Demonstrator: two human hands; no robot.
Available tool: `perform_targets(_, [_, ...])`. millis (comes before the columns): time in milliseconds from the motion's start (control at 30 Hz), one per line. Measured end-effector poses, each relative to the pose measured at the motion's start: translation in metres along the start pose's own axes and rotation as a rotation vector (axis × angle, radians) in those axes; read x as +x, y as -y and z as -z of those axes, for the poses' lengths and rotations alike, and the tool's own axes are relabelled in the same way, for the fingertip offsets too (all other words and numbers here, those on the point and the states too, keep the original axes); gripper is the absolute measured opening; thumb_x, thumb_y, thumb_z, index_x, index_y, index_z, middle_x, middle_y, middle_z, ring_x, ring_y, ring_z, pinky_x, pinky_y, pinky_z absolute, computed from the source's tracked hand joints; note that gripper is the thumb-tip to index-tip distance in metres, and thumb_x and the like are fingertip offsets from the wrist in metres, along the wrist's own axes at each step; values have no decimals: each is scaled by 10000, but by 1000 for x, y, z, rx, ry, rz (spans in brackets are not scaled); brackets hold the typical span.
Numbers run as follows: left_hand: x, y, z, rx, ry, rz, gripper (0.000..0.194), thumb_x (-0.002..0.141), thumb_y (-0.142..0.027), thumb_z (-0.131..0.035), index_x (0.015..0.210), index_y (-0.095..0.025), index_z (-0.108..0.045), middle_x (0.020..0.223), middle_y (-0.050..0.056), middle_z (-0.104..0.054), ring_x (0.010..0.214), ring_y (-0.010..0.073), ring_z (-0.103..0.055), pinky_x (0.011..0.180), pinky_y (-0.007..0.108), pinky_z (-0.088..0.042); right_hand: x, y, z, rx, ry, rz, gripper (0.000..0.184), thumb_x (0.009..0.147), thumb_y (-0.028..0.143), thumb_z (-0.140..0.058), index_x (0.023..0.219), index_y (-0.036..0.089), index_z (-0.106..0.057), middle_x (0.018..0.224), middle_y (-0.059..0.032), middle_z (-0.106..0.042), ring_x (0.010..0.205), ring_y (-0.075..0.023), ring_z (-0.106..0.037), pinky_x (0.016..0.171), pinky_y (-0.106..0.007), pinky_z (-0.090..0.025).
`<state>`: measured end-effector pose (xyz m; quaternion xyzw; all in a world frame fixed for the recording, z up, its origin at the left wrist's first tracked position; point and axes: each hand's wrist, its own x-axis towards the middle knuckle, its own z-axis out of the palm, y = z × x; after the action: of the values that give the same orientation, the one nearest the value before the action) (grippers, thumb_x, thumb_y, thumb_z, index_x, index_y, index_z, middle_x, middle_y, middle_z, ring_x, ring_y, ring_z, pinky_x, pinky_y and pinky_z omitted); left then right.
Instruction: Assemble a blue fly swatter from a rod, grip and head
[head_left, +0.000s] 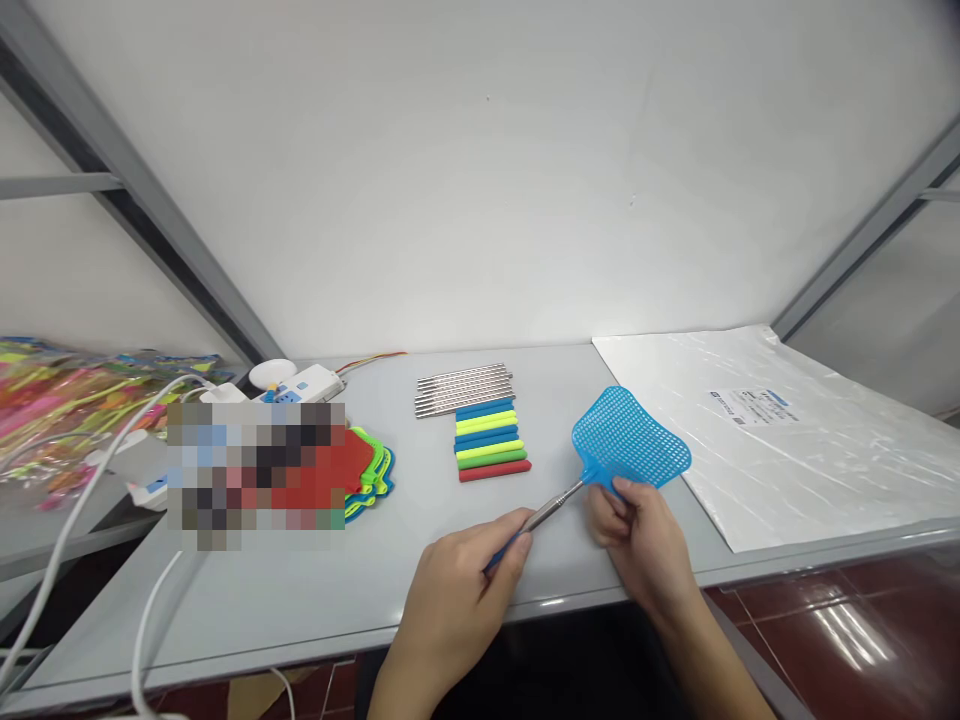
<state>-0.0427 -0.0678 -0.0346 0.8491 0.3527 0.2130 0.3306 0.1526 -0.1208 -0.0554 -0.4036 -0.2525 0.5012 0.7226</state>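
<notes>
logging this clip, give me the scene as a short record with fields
left hand: left hand grips the blue handle end of the fly swatter
right hand: right hand pinches the base of the swatter's blue mesh head
rod: metal rod spans between the hands
behind: row of coloured handles, bundle of metal rods
left side: stack of swatter heads, power strip
right side: plastic bags
surface: grey table
</notes>
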Motion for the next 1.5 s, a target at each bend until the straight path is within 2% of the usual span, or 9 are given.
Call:
perform_targets(267, [7,-16,17,-81,130,37,327,978,-415,-445,1226,-348,-646,1154,-32,-705,1019,176,-657,905,256,-491,1,9,15,-129,75,49,361,801,306,-542,563,240,-279,510,74,-195,465,-100,-163,482,-303,-139])
perform_targets(433, [15,-33,25,-101,158,24,327,986,-413,-422,1195,-337,-660,1079,-31,-718,956,170,-655,866,244,-484,6,32,23,-246,167,63,384,894,381,-528,585,223,-365,547,46,-304,508,-116,-259,520,-314,-200])
perform_targets(533, [20,-37,27,-92,162,-16,337,987,-416,-406,1148,-305,-681,1023,-12,-722,944,184,-651,882,261,-478,7,42,21,-354,128,81,420,926,492,-495,616,220,-411,560,35,-359,518,-123,-288,519,-311,-212])
perform_targets(633, [24,-41,28,-70,137,-50,340,985,-413,-404,1127,-279,-683,1008,7,-721,956,202,-645,895,280,-472,6,46,16,-370,64,122,422,919,492,-525,620,224,-395,544,44,-348,503,-117,-273,498,-305,-191])
perform_targets(767, [31,-50,35,-60,156,-90,334,988,-406,-394,1055,-265,-690,965,5,-713,888,189,-639,815,260,-475,1,49,10,-352,106,183,413,934,435,-532,622,226,-358,537,61,-299,494,-108,-248,495,-305,-191])
perform_targets(900, [32,-61,46,-92,253,-109,359,1001,-386,-352,996,-240,-681,822,-17,-666,750,144,-594,704,220,-443,-5,56,5,-499,160,235,433,968,399,-483,596,215,-358,553,49,-337,520,-108,-315,540,-315,-236])
perform_targets(1100, [21,-70,51,-54,223,-84,383,1001,-386,-342,838,-212,-643,733,-26,-612,678,134,-534,625,218,-392,-11,43,-1,-337,210,177,430,964,416,-482,607,222,-342,535,63,-287,488,-103,-269,500,-312,-195])
perform_targets(1300, [13,-61,49,-30,182,-87,361,1005,-370,-344,908,-223,-659,798,-4,-652,739,156,-577,704,236,-412,-9,31,1,-355,228,144,456,976,418,-453,584,222,-329,526,62,-273,483,-106,-249,497,-316,-189])
perform_targets(1500, [14,-55,50,-61,317,-18,267,987,-369,-387,977,-222,-609,836,-13,-610,790,148,-559,724,250,-431,-5,29,4,-363,313,77,456,980,401,-450,572,215,-366,546,46,-314,525,-116,-297,539,-317,-243])
